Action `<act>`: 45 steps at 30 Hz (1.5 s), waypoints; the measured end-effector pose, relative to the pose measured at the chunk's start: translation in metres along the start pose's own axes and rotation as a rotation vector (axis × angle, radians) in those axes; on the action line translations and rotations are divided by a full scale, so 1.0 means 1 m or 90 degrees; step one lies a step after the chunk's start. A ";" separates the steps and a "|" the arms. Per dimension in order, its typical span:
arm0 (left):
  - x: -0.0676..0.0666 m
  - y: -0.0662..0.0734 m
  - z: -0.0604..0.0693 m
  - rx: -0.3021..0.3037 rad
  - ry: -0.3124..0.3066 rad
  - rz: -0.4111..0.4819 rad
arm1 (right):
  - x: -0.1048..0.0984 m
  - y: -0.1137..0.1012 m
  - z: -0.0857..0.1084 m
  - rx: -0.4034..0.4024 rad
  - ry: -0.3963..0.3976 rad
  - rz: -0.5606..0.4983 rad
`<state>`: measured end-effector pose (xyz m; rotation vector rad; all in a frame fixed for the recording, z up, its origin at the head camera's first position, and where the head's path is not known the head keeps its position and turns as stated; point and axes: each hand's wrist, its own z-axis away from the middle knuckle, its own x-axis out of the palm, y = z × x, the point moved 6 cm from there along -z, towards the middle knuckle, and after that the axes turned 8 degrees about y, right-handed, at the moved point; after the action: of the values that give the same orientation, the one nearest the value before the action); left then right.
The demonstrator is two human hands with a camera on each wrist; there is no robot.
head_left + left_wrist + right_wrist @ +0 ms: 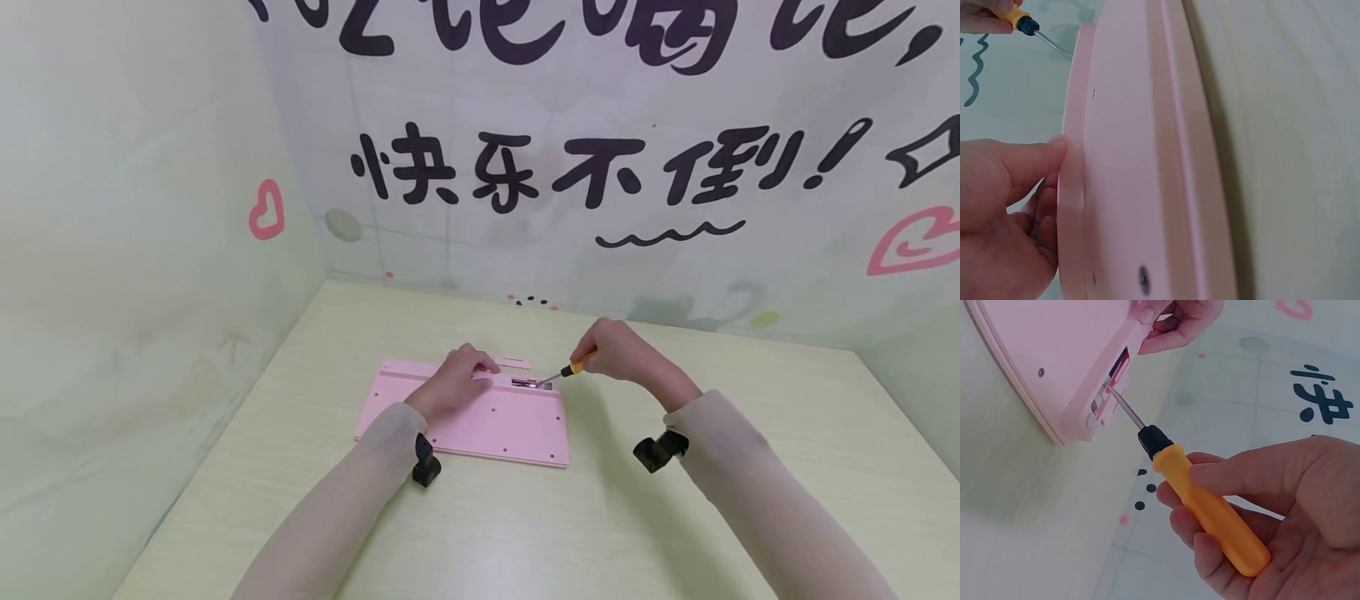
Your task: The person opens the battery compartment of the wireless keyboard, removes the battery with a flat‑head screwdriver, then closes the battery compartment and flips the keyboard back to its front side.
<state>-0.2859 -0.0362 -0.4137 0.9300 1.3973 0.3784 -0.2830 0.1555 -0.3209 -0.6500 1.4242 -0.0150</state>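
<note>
A pink keyboard [517, 429] lies underside up on the table, with small screws across its back and a raised ridge along its far edge. My left hand [453, 383] grips that ridge, its thumb [1041, 156] against the ridge in the left wrist view. In my right hand [622, 350] is a screwdriver [1213, 522] with an orange handle and black collar. Its metal tip reaches into the uncovered battery compartment [523, 383] at the ridge's right end. Right behind the keyboard lies a small pink cover [513, 362].
The pale wood-look table [480, 525] meets a printed white backdrop [465, 250] at the back and a pale side wall [150, 333] at the left. Black cameras [660, 450] sit on both wrists.
</note>
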 end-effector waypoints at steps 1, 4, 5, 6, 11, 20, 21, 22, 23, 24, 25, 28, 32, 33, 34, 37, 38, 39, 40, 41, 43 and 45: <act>0.000 0.000 0.000 0.000 0.000 0.000 | 0.001 0.000 0.000 0.004 -0.002 0.001; 0.001 0.000 0.000 -0.004 0.002 0.000 | 0.001 0.000 -0.001 0.005 -0.008 0.003; 0.001 0.000 0.000 -0.004 0.003 0.000 | 0.002 -0.001 -0.002 0.007 -0.009 0.005; 0.001 0.000 0.000 -0.004 0.003 -0.001 | 0.002 -0.001 -0.002 0.007 -0.012 0.009; 0.000 0.001 0.000 0.001 0.002 -0.006 | 0.004 -0.004 -0.010 0.012 -0.030 0.044; 0.000 -0.003 -0.002 -0.009 0.001 -0.008 | 0.008 -0.031 -0.031 0.016 -0.073 0.169; 0.000 -0.003 -0.002 -0.010 0.001 -0.009 | 0.009 -0.035 -0.033 0.020 -0.078 0.180; 0.000 -0.004 -0.002 -0.010 0.000 -0.008 | 0.010 -0.038 -0.034 0.023 -0.082 0.194; 0.000 -0.004 -0.003 -0.011 -0.001 -0.009 | 0.011 -0.041 -0.035 0.026 -0.084 0.207; -0.001 -0.004 -0.003 -0.011 -0.001 -0.009 | 0.012 -0.043 -0.036 0.031 -0.086 0.216; -0.001 -0.005 -0.003 -0.008 -0.001 -0.007 | 0.012 -0.044 -0.037 0.035 -0.086 0.224; -0.001 -0.004 -0.002 0.015 0.002 -0.012 | 0.012 -0.043 -0.038 0.037 -0.083 0.217; -0.002 -0.003 -0.002 0.026 0.000 -0.010 | 0.012 -0.025 -0.036 0.023 -0.071 0.158; -0.002 -0.003 -0.002 0.024 -0.001 -0.007 | 0.012 -0.018 -0.034 0.023 -0.068 0.139; -0.002 -0.003 -0.002 0.024 -0.001 -0.004 | 0.012 -0.012 -0.032 0.022 -0.063 0.117; -0.002 -0.004 -0.002 0.010 -0.003 0.001 | 0.014 0.009 -0.023 0.032 -0.039 0.047; -0.002 -0.004 -0.003 0.007 -0.003 0.000 | 0.014 0.016 -0.019 0.034 -0.027 0.019; -0.001 -0.004 -0.003 0.005 -0.003 -0.004 | 0.015 0.022 -0.015 0.039 -0.018 -0.005; -0.001 -0.005 -0.003 0.005 -0.004 -0.006 | 0.016 0.027 -0.010 0.040 -0.007 -0.029; -0.001 -0.005 -0.004 0.005 -0.004 -0.009 | 0.016 0.032 -0.005 0.040 0.006 -0.048; 0.000 -0.004 -0.004 0.002 -0.008 -0.010 | 0.018 0.041 0.003 0.042 0.026 -0.081; 0.000 -0.003 -0.004 -0.003 -0.011 -0.008 | 0.019 0.046 0.009 0.046 0.037 -0.102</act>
<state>-0.2908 -0.0361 -0.4156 0.9173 1.3848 0.3629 -0.2886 0.1902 -0.3576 -0.7074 1.4180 -0.2113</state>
